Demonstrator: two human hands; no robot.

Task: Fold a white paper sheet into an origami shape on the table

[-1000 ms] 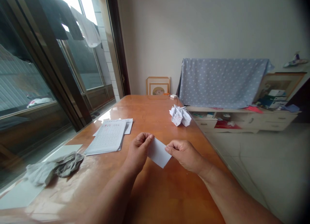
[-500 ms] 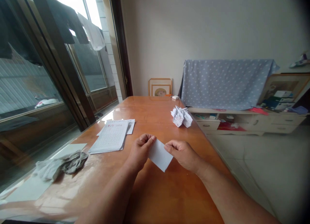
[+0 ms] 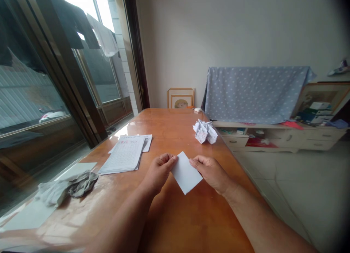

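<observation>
Paper (image 3: pixel 186 176), small, white and four-cornered, is held between our two hands just over the near half of the surface (image 3: pixel 169 129), one corner aimed away from us and another toward us. Our left hand (image 3: pixel 161 171) has it by the upper left edge, thumb on top and the other fingers curled in; our right hand (image 3: pixel 210 171) pinches the upper right edge in much the same way. On both hands the fingers are drawn close together, with only the paper caught between them. We cannot tell whether its near corner touches the surface. Beyond our right hand stands a spiky white bundle (image 3: pixel 201 132), made of many folded pieces. To our left lies a stack (image 3: pixel 123 156) of printed sheets with red marks near the top, and another sheet (image 3: pixel 147 143) pokes out from its far right side. Nearer to us on that side, a pale cloth (image 3: pixel 51 192) and a darker grey cloth (image 3: pixel 82 184) lie crumpled against each other, partly over a pale mat (image 3: pixel 27 218). A small white box (image 3: pixel 197 110) sits at the far right corner. Past the surface we see a frame (image 3: pixel 181 98) by the wall and a dotted blanket (image 3: pixel 251 94) draped above a white cabinet (image 3: pixel 290 138).
</observation>
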